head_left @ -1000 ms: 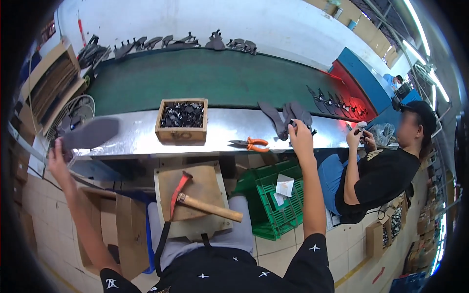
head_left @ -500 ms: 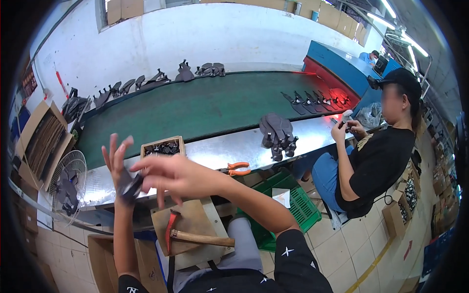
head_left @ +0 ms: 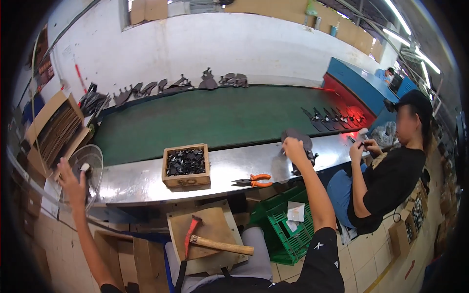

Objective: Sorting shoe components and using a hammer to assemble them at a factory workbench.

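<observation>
Holds the left hand (head_left: 72, 184) up at left, spread wide, before a fan (head_left: 87, 168). Next, on the tabletop (head_left: 132, 181), shows a wooden box (head_left: 186, 181) of black parts (head_left: 185, 162), then orange-handled pliers (head_left: 255, 181). Farther right, has the right hand (head_left: 294, 149) at piled dark soles (head_left: 306, 140); cannot tell whether gripping one.

Looks down and ahead from the wearer's head. Takes in the lap (head_left: 256, 244) close below, left hand (head_left: 73, 188) and right hand (head_left: 294, 150) a little farther out, then bench (head_left: 137, 180), green belt (head_left: 220, 117) and the wall (head_left: 195, 49) beyond. Bends long straight edges toward a dark round rim.
</observation>
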`<state>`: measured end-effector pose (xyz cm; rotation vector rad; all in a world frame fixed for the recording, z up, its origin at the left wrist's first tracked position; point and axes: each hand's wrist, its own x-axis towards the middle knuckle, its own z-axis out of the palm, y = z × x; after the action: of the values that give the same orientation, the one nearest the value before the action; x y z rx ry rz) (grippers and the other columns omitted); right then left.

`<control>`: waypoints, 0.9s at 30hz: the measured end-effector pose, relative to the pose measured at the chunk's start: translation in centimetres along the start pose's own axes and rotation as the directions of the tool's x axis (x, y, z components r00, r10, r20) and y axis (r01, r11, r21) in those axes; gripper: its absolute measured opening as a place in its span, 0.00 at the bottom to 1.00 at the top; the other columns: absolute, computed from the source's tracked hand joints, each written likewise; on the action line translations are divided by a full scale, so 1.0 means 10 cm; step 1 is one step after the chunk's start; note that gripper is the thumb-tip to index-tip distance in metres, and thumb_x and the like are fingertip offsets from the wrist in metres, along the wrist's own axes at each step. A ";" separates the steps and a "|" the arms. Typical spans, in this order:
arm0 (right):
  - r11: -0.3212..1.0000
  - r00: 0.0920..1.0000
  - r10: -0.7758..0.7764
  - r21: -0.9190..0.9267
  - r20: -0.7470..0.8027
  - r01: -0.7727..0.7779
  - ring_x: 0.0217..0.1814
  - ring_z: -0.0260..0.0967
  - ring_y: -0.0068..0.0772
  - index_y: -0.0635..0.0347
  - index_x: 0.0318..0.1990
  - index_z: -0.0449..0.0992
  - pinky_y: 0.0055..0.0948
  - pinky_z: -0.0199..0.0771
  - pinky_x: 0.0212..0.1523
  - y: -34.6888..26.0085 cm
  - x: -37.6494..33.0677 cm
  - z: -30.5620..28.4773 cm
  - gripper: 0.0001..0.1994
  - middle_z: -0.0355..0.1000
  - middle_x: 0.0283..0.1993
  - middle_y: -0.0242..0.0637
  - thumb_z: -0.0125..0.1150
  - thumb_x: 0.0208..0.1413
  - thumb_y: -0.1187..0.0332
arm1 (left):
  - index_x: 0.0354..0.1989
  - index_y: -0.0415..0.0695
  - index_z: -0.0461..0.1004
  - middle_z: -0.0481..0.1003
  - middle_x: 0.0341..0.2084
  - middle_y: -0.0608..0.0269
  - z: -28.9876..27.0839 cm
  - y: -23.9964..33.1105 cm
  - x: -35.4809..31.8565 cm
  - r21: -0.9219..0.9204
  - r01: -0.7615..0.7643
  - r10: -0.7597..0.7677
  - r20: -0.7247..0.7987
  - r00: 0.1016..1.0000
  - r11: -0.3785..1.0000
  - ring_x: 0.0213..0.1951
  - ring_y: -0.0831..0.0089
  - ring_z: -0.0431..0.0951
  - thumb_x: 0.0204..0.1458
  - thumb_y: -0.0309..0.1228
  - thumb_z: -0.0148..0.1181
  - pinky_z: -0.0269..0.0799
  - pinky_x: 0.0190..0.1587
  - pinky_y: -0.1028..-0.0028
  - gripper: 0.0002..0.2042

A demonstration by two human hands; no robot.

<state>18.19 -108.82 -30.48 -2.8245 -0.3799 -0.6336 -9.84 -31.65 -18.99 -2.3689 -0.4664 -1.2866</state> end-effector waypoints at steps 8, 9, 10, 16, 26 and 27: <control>0.313 0.877 0.476 0.944 -0.059 -0.106 0.24 0.63 0.18 0.63 0.38 0.74 0.19 0.60 0.24 -1.22 0.59 -0.81 0.11 0.69 0.27 0.28 0.58 0.60 0.62 | 0.71 0.41 0.43 0.47 0.70 0.50 -1.00 2.33 0.06 -0.795 -0.129 0.335 0.098 0.937 0.593 0.72 0.53 0.40 0.44 0.29 0.65 0.30 0.70 0.52 0.45; 0.129 0.915 0.399 0.984 0.062 -0.123 0.24 0.61 0.14 0.62 0.39 0.74 0.16 0.58 0.24 -1.79 0.47 -1.03 0.10 0.68 0.27 0.25 0.58 0.60 0.63 | 0.72 0.42 0.37 0.43 0.71 0.50 -1.10 2.54 0.03 -0.889 -0.056 0.362 0.127 0.923 0.455 0.72 0.52 0.37 0.43 0.35 0.69 0.28 0.70 0.50 0.52; -0.036 0.961 0.258 0.995 0.096 -0.090 0.26 0.63 0.15 0.59 0.41 0.73 0.16 0.60 0.24 -2.16 0.32 -1.18 0.09 0.69 0.29 0.26 0.57 0.61 0.63 | 0.72 0.41 0.33 0.39 0.72 0.49 -1.24 2.80 0.03 -0.918 -0.058 0.358 0.095 0.929 0.393 0.72 0.50 0.37 0.44 0.39 0.70 0.30 0.70 0.51 0.54; 0.007 0.875 -0.484 1.000 -0.017 0.023 0.66 0.60 0.40 0.61 0.69 0.50 0.36 0.59 0.65 -3.31 -1.18 -1.96 0.31 0.63 0.64 0.47 0.45 0.67 0.51 | 0.62 0.44 0.59 0.73 0.49 0.54 -1.74 2.70 -0.18 -0.978 -0.093 0.272 -0.040 0.961 0.185 0.50 0.57 0.75 0.37 0.23 0.70 0.65 0.56 0.59 0.39; 0.904 0.874 -0.249 0.425 0.418 0.054 0.28 0.75 0.49 0.62 0.43 0.70 0.38 0.74 0.26 -2.47 -2.78 -1.17 0.22 0.74 0.30 0.45 0.70 0.49 0.57 | 0.63 0.45 0.56 0.70 0.34 0.63 -2.65 2.44 -0.84 -0.634 0.666 0.174 0.660 0.731 -0.393 0.24 0.76 0.75 0.49 0.24 0.66 0.73 0.26 0.77 0.33; 0.892 0.924 -0.178 0.451 0.339 0.007 0.22 0.75 0.44 0.62 0.37 0.72 0.36 0.73 0.24 -2.38 -2.87 -1.26 0.18 0.73 0.21 0.41 0.71 0.48 0.59 | 0.62 0.45 0.58 0.70 0.34 0.64 -2.54 2.53 -0.90 -0.634 0.699 0.196 0.678 0.708 -0.332 0.26 0.76 0.76 0.50 0.25 0.66 0.74 0.28 0.76 0.31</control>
<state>-18.78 -95.58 -28.32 -2.4740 -0.6401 -0.0004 -20.79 -66.95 -18.88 -4.6125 0.0220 -1.1456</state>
